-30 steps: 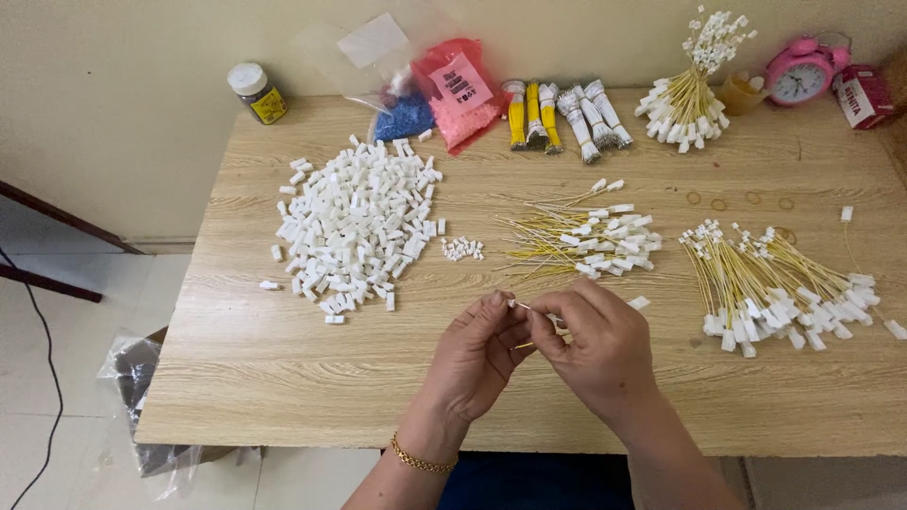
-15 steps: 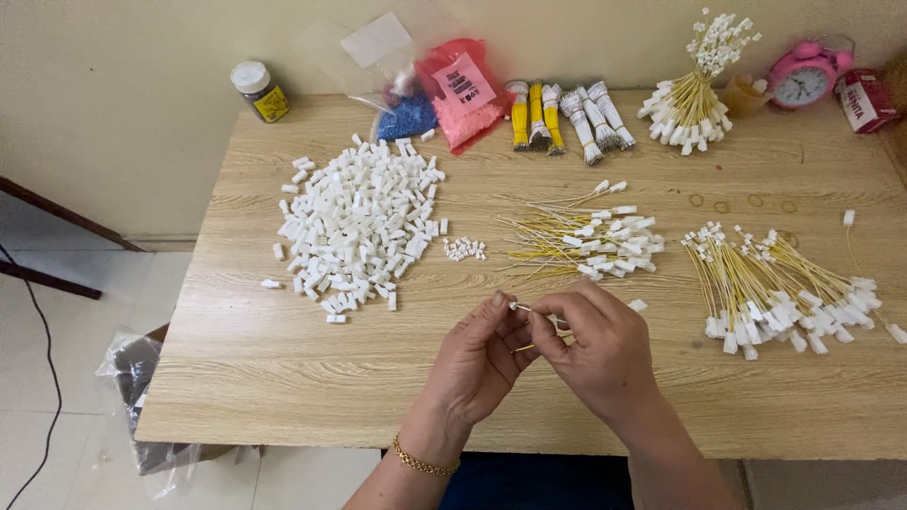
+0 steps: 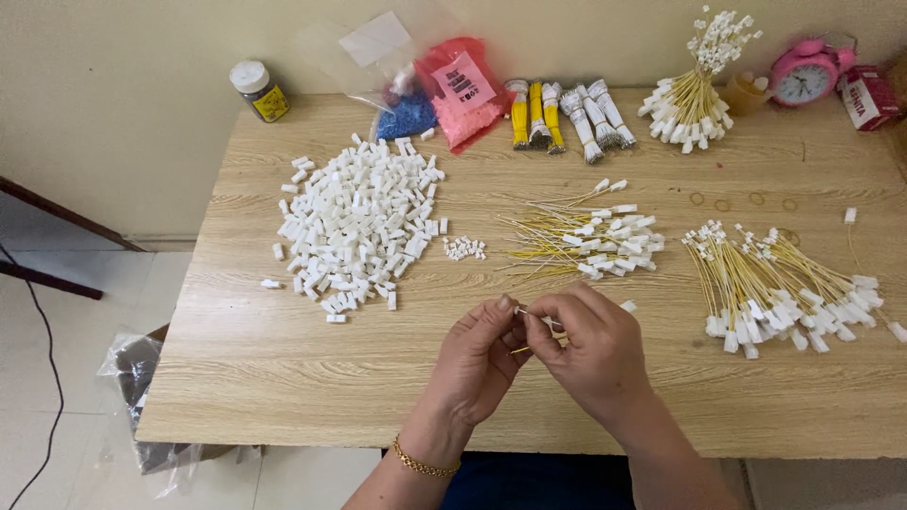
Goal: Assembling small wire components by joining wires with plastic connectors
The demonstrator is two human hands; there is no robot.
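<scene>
My left hand (image 3: pixel 477 359) and my right hand (image 3: pixel 588 348) meet over the front middle of the wooden table (image 3: pixel 283 378). Together their fingertips pinch a thin yellow wire with a small white connector (image 3: pixel 519 310) at its end. A heap of white plastic connector housings (image 3: pixel 357 222) lies to the left. Just beyond my hands lies a loose pile of yellow wires with white ends (image 3: pixel 586 236). A larger fanned pile of finished yellow wires (image 3: pixel 784 288) lies to the right. A tiny cluster of small white pieces (image 3: pixel 464 248) sits between the heaps.
Along the back edge stand a small jar (image 3: pixel 257 90), bags of blue and red beads (image 3: pixel 444 94), bundled yellow and white wires (image 3: pixel 562 113), an upright wire bunch (image 3: pixel 697 85), a pink alarm clock (image 3: pixel 803 76) and a red box (image 3: pixel 867 94). Plastic wrap (image 3: pixel 132 368) lies on the floor.
My fingers have shifted slightly on the wire and connector; both hands stay in the same place.
</scene>
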